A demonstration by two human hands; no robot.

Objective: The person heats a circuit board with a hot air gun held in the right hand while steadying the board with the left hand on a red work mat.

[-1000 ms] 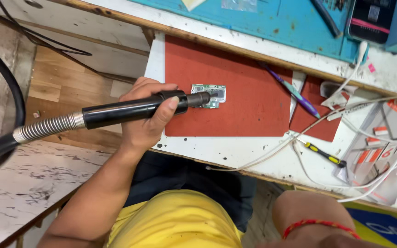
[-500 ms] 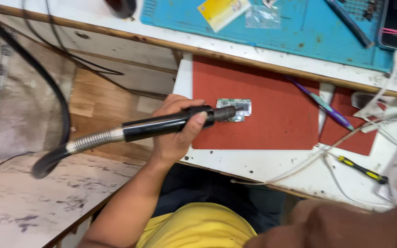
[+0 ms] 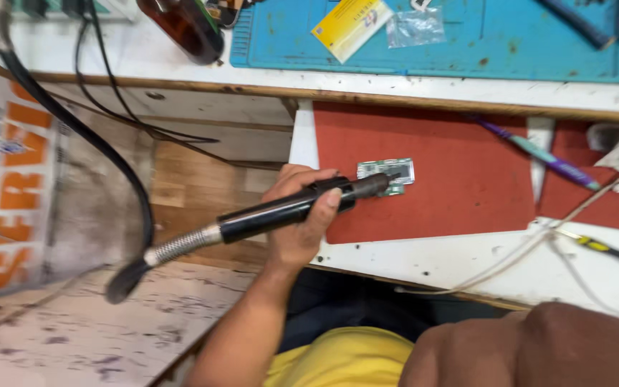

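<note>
My left hand (image 3: pixel 299 229) is shut around a black pen-shaped handpiece (image 3: pixel 281 209) with a metal spring collar and a black hose (image 3: pixel 87 136) trailing off to the left. The handpiece's tip rests on a small green circuit board (image 3: pixel 388 170). The board lies on a red mat (image 3: pixel 460 179) near its left edge. My right forearm (image 3: pixel 539 344) fills the bottom right corner, and its hand is out of frame.
A blue work mat (image 3: pixel 467 36) at the back carries a yellow card (image 3: pixel 352 25) and a clear bag (image 3: pixel 415 27). A brown bottle (image 3: pixel 184 25) stands to its left. A purple pen (image 3: pixel 539 154), a yellow-handled screwdriver (image 3: pixel 610 249) and white cables (image 3: pixel 524 251) lie to the right.
The view has swung left, so the bench and board sit further right in frame. My left hand keeps the handpiece tip on the board. My right forearm has come closer.
</note>
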